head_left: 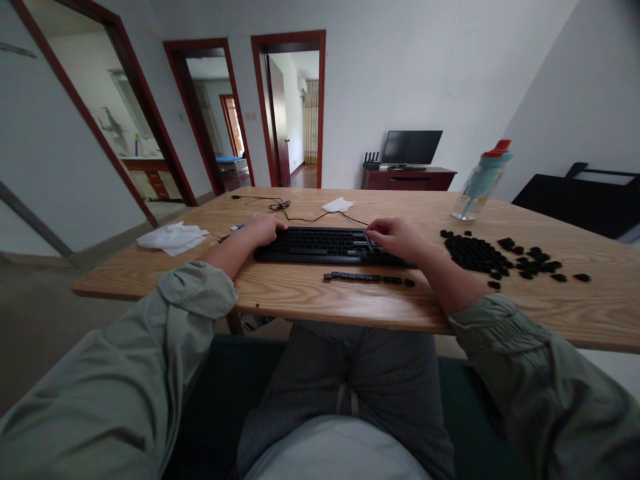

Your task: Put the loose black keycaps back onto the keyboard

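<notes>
A black keyboard (320,244) with its keycaps off over at least part of it lies across the wooden table in front of me. My left hand (261,230) holds the keyboard's left end near its back corner, its lower fingers hidden. Over the right part of the keyboard, my right hand (393,236) has thumb and forefinger pinched close together. Whatever they pinch is too small to make out. A row of black keycaps (355,277) lies along the near side of the keyboard. More loose keycaps (477,255) are spread to the right of my right forearm.
A water bottle (480,180) with a red and blue lid stands at the back right. Crumpled white tissues (173,238) lie at the left edge, and another tissue (339,205) sits behind the keyboard. The keyboard's black cable (280,205) is looped at the back of the table (280,293).
</notes>
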Demonstrator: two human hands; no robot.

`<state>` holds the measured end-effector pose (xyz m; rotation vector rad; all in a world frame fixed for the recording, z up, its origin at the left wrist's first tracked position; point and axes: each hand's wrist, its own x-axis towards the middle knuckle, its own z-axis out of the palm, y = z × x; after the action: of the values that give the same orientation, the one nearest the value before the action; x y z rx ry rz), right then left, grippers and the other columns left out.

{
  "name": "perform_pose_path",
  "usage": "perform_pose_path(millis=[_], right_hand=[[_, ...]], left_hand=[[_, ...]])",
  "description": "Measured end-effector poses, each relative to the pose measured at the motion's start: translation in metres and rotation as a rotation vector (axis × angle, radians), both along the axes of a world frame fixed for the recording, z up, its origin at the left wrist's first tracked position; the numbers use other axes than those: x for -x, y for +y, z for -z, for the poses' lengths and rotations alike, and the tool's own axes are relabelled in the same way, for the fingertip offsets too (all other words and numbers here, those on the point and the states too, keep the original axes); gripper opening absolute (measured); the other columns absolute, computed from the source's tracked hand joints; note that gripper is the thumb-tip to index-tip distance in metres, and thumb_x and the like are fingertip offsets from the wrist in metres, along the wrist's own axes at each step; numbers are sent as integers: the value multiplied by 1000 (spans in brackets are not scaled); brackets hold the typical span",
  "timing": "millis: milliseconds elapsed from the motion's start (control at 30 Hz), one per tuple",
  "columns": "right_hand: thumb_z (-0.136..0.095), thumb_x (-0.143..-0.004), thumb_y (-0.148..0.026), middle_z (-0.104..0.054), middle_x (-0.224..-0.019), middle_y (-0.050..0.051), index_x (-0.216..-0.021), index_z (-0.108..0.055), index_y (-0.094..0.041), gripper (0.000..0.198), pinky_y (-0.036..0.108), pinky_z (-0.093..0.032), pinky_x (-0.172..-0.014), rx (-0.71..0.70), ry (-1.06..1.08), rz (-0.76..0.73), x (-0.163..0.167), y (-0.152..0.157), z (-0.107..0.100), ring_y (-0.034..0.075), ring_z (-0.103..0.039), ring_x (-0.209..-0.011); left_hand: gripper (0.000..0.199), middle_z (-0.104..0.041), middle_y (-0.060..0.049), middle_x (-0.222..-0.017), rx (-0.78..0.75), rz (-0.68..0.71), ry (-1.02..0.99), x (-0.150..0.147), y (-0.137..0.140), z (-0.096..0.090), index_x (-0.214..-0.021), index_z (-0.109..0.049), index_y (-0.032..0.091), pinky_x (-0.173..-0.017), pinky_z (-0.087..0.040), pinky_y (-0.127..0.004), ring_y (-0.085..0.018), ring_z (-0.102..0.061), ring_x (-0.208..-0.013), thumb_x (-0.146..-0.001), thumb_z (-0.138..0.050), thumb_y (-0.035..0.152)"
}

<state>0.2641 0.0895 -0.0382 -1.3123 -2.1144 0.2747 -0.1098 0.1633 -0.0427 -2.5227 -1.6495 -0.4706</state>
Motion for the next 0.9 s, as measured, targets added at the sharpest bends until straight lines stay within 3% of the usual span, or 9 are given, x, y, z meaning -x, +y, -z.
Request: perform_pose_path(millis=[133,233,367,567,733,900], right_hand=[[-55,-87,-37,-69,-75,6,-85,-70,-17,25,29,-42,-58,8,4,11,1,-2,-2,16,-56,-63],[-55,-88,-39,-69,-74,6,-85,-70,-17,26,28,-41,-57,14,-5,24,1,-3,-3,16,-56,-63],[-54,-89,-40,-70,-77,7,-88,-70,-17,27,29,-42,-60,4,1,5,0,-2,-3,17,-58,-66],[-54,-89,-40,-69,-75,6,-87,-70,-17,29,28,-41,-58,0,2,0,0,-2,-2,16,-56,-63],[-54,-89,-40,-71,-78,7,-88,-70,-17,28,28,-43,-60,-12,-29,-2,-1,-1,-2,17,-58,-66],[-55,-88,-40,-71,-79,6,-89,-70,-18,27,28,-42,-60,9,-28,2,-2,1,-2,17,-59,-66]], left_hand=[[51,-70,-5,-125,56,-56,70,1,-3,1,-109,-77,29,-107,-41,-43,-30,-60,-121,-68,-57,5],[56,-71,-4,-124,96,-17,-32,9,-7,-2,-119,-73,26,-102,-46,-34,-24,-63,-117,-72,-49,6],[51,-73,-9,-116,-71,-45,-133,22,-8,-4,-117,-74,18,-96,-50,-34,-24,-66,-106,-74,-46,11],[43,-73,-8,-109,-152,34,33,13,-13,-10,-107,-77,19,-98,-49,-34,-23,-63,-104,-78,-46,15],[45,-73,-6,-113,-106,30,208,3,-20,-12,-110,-77,22,-103,-44,-35,-24,-60,-110,-79,-46,13],[45,-73,-8,-111,-64,1,255,-1,-22,-14,-110,-77,23,-100,-44,-36,-26,-60,-108,-78,-49,11]])
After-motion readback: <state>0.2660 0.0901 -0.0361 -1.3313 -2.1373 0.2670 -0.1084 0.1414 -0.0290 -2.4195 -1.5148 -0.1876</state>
